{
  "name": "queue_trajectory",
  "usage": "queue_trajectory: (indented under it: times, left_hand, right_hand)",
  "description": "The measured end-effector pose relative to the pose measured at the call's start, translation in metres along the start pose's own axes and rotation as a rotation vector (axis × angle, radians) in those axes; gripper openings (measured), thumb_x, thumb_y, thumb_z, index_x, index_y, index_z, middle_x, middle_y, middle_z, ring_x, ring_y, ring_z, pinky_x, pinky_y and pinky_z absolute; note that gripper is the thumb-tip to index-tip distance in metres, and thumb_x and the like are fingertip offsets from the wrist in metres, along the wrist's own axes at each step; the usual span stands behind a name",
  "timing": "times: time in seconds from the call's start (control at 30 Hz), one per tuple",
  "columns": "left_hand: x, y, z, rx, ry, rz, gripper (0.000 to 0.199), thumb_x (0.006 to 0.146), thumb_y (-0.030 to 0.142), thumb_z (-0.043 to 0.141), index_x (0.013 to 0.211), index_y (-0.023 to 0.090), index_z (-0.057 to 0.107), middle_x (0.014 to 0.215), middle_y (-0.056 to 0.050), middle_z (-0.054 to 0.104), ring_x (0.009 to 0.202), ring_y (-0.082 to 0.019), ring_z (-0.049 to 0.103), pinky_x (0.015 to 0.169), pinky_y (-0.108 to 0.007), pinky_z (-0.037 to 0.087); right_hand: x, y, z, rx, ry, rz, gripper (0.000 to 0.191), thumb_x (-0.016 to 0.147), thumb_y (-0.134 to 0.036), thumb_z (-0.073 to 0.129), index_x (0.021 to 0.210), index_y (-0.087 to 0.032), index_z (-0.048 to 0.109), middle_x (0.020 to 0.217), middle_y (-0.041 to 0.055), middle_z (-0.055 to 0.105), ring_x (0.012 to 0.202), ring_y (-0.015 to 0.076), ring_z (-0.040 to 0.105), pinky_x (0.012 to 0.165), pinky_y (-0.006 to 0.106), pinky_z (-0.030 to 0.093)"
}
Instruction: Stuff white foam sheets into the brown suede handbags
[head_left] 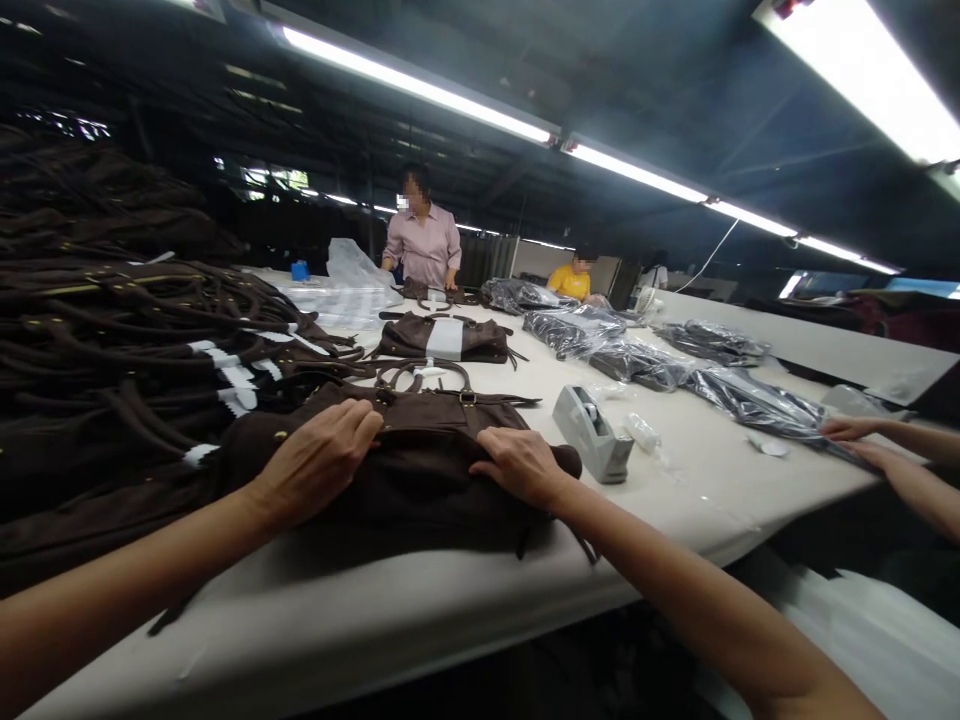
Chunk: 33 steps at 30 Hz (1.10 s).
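Note:
A dark brown handbag (427, 480) lies at the table's near edge, its handles and a buckled strap toward the far side. My left hand (319, 455) is closed on the bag's upper edge, left of its middle. On the right part of that same edge, my right hand (517, 462) grips the bag with curled fingers. The fabric between both hands sags a little. A grey tape dispenser (594, 435) stands just right of the bag. Beyond it lies another brown bag (405, 338) with a pale band around it.
Brown bags (112, 380) with white-wrapped parts are heaped at left. Plastic-wrapped bags (637, 360) line the white table (697, 500). A co-worker's hands (862, 440) touch one at right. A person in pink (424, 245) and a person in yellow (570, 280) are at the far side.

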<state>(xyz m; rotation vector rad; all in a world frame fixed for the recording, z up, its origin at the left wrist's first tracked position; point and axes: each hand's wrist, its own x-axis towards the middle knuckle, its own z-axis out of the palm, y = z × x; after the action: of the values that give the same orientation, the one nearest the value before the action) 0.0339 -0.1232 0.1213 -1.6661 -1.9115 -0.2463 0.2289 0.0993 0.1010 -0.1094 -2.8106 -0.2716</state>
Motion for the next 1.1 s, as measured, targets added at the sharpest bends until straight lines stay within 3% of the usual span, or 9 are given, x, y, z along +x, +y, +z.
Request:
queue_trajectory:
  times: [0.07, 0.17, 0.33, 0.47, 0.63, 0.77, 0.9, 1.03, 1.1]
  left_hand:
    - [-0.013, -0.008, 0.022, 0.061, 0.101, 0.192, 0.029, 0.094, 0.008, 0.033, 0.082, 0.019, 0.057, 0.084, -0.006, 0.061, 0.079, -0.021, 0.054, 0.077, -0.034, 0.043]
    - [-0.041, -0.012, 0.043, 0.049, 0.207, 0.401, 0.026, 0.094, 0.006, 0.04, 0.081, 0.02, 0.058, 0.086, -0.004, 0.063, 0.08, -0.018, 0.054, 0.077, -0.033, 0.043]
    - [-0.082, -0.004, 0.033, 0.056, 0.12, 0.496, 0.017, 0.092, 0.008, 0.049, 0.085, 0.019, 0.059, 0.08, -0.002, 0.059, 0.075, -0.017, 0.051, 0.074, -0.033, 0.042]
    - [-0.092, -0.002, 0.024, 0.131, 0.024, 0.478, 0.018, 0.092, 0.008, 0.047, 0.095, 0.021, 0.06, 0.078, -0.002, 0.057, 0.072, -0.017, 0.05, 0.072, -0.034, 0.043]
    - [-0.092, -0.001, 0.043, 0.165, 0.0, 0.359, 0.046, 0.09, 0.002, 0.04, 0.133, 0.017, 0.048, 0.074, 0.0, 0.055, 0.067, -0.017, 0.052, 0.064, -0.033, 0.044]
    - [-0.094, -0.002, 0.059, 0.173, -0.038, 0.354, 0.055, 0.089, 0.0, 0.038, 0.141, 0.016, 0.042, 0.067, 0.002, 0.051, 0.062, -0.017, 0.051, 0.06, -0.033, 0.043]
    - [-0.099, -0.002, 0.055, 0.135, -0.109, 0.335, 0.056, 0.088, -0.002, 0.038, 0.137, 0.023, 0.049, 0.071, 0.0, 0.057, 0.066, -0.017, 0.054, 0.062, -0.031, 0.043]
    - [-0.103, 0.006, 0.037, 0.091, -0.208, 0.261, 0.063, 0.085, -0.001, 0.038, 0.141, 0.028, 0.048, 0.11, -0.009, 0.066, 0.1, -0.021, 0.062, 0.084, -0.035, 0.046]
    - [-0.103, 0.01, 0.029, 0.06, -0.243, 0.253, 0.063, 0.085, 0.004, 0.04, 0.144, 0.026, 0.045, 0.138, -0.012, 0.055, 0.123, -0.026, 0.054, 0.094, -0.039, 0.044]
  right_hand:
    - [-0.006, -0.006, 0.015, -0.074, 0.103, -0.155, 0.015, 0.098, -0.032, 0.055, 0.091, -0.019, 0.058, 0.085, 0.0033, 0.064, 0.077, 0.0172, 0.057, 0.062, 0.03, 0.032]
    - [-0.021, -0.016, 0.033, -0.123, 0.19, -0.356, 0.02, 0.1, -0.015, 0.043, 0.086, -0.019, 0.058, 0.079, 0.0024, 0.062, 0.072, 0.0167, 0.052, 0.061, 0.032, 0.031]
    - [-0.046, -0.023, 0.039, -0.188, 0.298, -0.373, 0.024, 0.1, -0.011, 0.039, 0.102, -0.018, 0.062, 0.103, 0.0058, 0.066, 0.08, 0.0181, 0.05, 0.067, 0.033, 0.035]
    - [-0.061, -0.014, 0.035, -0.19, 0.23, -0.2, 0.03, 0.099, -0.013, 0.042, 0.122, -0.022, 0.058, 0.108, 0.006, 0.066, 0.083, 0.0204, 0.05, 0.068, 0.034, 0.037]
    - [-0.062, 0.002, 0.034, -0.139, 0.103, 0.14, 0.045, 0.091, -0.002, 0.044, 0.131, -0.018, 0.054, 0.1, 0.0091, 0.064, 0.088, 0.0227, 0.053, 0.067, 0.033, 0.039]
    - [-0.055, 0.001, 0.04, -0.194, 0.011, 0.037, 0.037, 0.098, -0.011, 0.036, 0.13, -0.013, 0.056, 0.095, 0.0125, 0.063, 0.084, 0.0244, 0.052, 0.066, 0.036, 0.039]
    - [-0.063, -0.004, 0.046, -0.189, 0.029, -0.039, 0.045, 0.099, -0.01, 0.033, 0.141, -0.013, 0.048, 0.097, 0.0123, 0.063, 0.084, 0.0242, 0.052, 0.069, 0.037, 0.039]
    - [-0.084, -0.014, 0.041, -0.121, 0.062, -0.109, 0.062, 0.093, -0.013, 0.044, 0.153, -0.021, 0.031, 0.122, 0.014, 0.058, 0.098, 0.0263, 0.051, 0.082, 0.04, 0.041]
    - [-0.09, -0.02, 0.036, -0.094, 0.055, -0.112, 0.065, 0.091, -0.023, 0.052, 0.153, -0.023, 0.03, 0.13, 0.0147, 0.054, 0.106, 0.029, 0.05, 0.087, 0.043, 0.04]
